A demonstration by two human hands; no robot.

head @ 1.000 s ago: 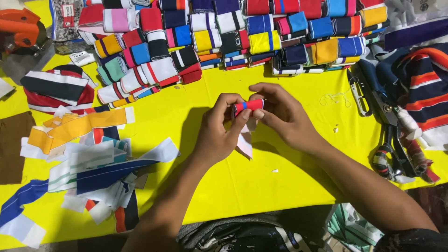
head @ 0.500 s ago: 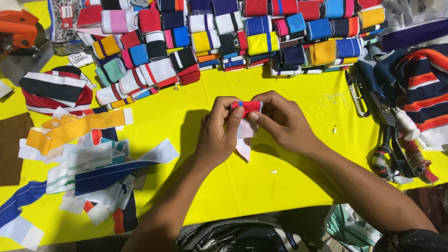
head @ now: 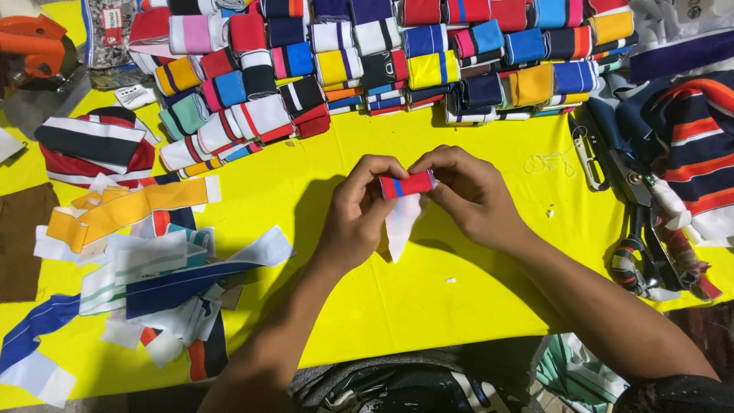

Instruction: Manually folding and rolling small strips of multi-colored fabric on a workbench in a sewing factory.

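Observation:
Both of my hands meet above the yellow table cloth [head: 428, 306]. Between them is a small folded strip of ribbed fabric [head: 407, 185], red with a blue stripe, and a white tail of it [head: 400, 223] hangs down. My left hand [head: 358, 214] pinches the strip's left end with thumb and fingers. The right end is pinched by my right hand [head: 470, 195]. The strip is held a little above the cloth, level and crosswise.
Several folded striped fabric bundles [head: 367, 61] lie in rows along the far side. Loose strips, yellow, blue and white [head: 138, 268], are heaped at the left. Large scissors [head: 634, 222] and striped cloth [head: 696, 138] lie at the right. An orange tool [head: 34, 46] sits far left.
The strip has been turned and drawn out a little between my fingers, and the white tail now hangs more freely. My hands stay in the same place.

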